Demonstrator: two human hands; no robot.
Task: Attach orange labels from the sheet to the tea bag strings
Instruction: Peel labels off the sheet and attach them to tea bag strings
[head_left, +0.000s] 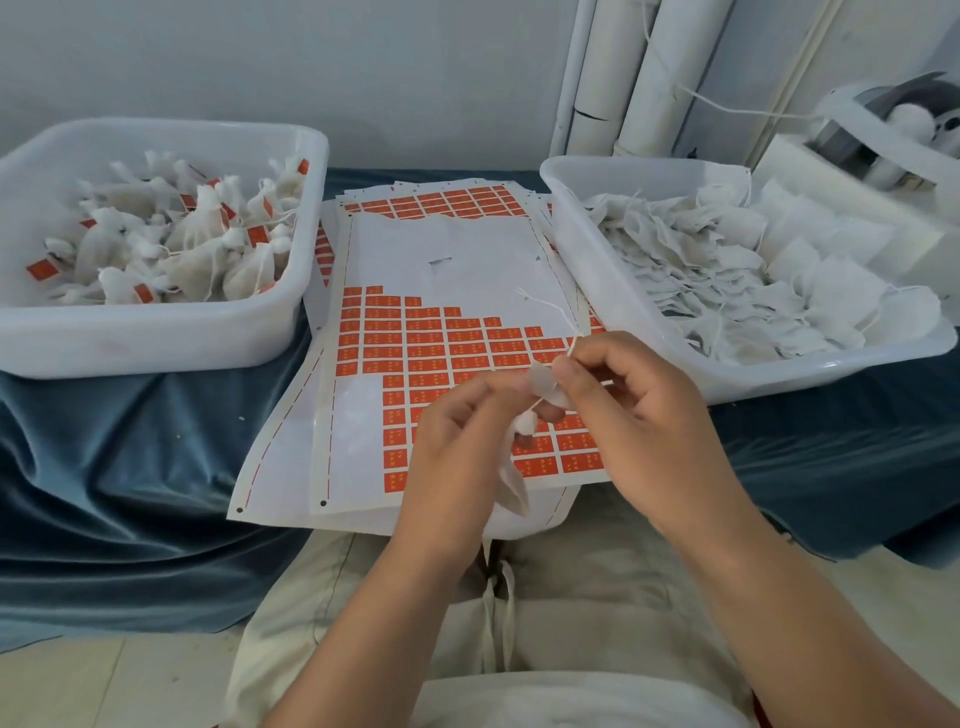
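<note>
A tea bag (543, 384) is hanging in the air between the two hands, just above the near end of the sheet (395, 249), in front of the person's lap. It is showing as a thin, half-transparent white pouch, gathered at the neck with a small white knot, and its lower part is trailing down behind the left hand (457, 441). A white string (550, 312) is rising from the neck and ending in loose frayed tips over the sheet.

The left hand's fingers (470, 405) are curling in and pinching the bag near the knot. The right hand (644, 410) is pinching the bag's top between thumb and forefinger, with the other fingers loosely bent.

The sheet is lying on the worktop between two white bins, its orange labels (431, 358) sitting in rows, with bare white backing where rows are gone.

Both hands are covering much of the bag and the sheet's near corner. A thin orange sliver is showing at the right fingertips; whether it is a label cannot be told. The print on the labels is too small to read. The right bin (587, 249) is running out of view at the edge.
</note>
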